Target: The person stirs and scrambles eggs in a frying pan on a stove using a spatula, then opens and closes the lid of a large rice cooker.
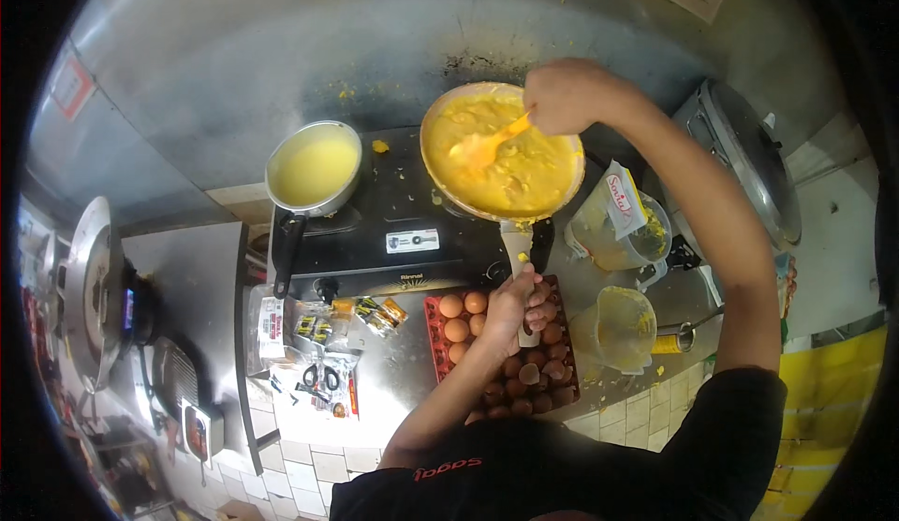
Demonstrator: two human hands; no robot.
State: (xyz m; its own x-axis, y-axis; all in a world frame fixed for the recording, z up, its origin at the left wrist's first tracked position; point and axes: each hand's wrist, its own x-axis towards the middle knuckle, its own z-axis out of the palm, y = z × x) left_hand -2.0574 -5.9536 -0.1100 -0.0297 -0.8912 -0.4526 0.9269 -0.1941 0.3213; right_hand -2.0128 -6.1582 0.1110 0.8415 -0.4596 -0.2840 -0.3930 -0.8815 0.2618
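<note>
My left hand [516, 307] grips the beige handle [515, 240] of a frying pan [425, 152] on the right side of a black Rinnai gas stove [393, 212]. Thick, lumpy yellow egg mixture [541, 173] fills the pan. From above the pan's back right, my right hand [565, 96] holds an orange spatula [506, 131], its blade dipped in the mixture. A saucepan [344, 194] with smooth pale yellow liquid [314, 166] stands on the stove's left side. Beneath my left hand is a red egg tray [432, 331] with whole brown eggs [456, 329] and broken shells [530, 373].
Two plastic measuring jugs [590, 233], [621, 331] stand right of the stove, one holding a labelled packet [625, 201]. Farther right is a large lidded pot [744, 163]. Scissors [321, 378] and small packets [379, 315] lie front left. A metal wall [393, 50] rises behind.
</note>
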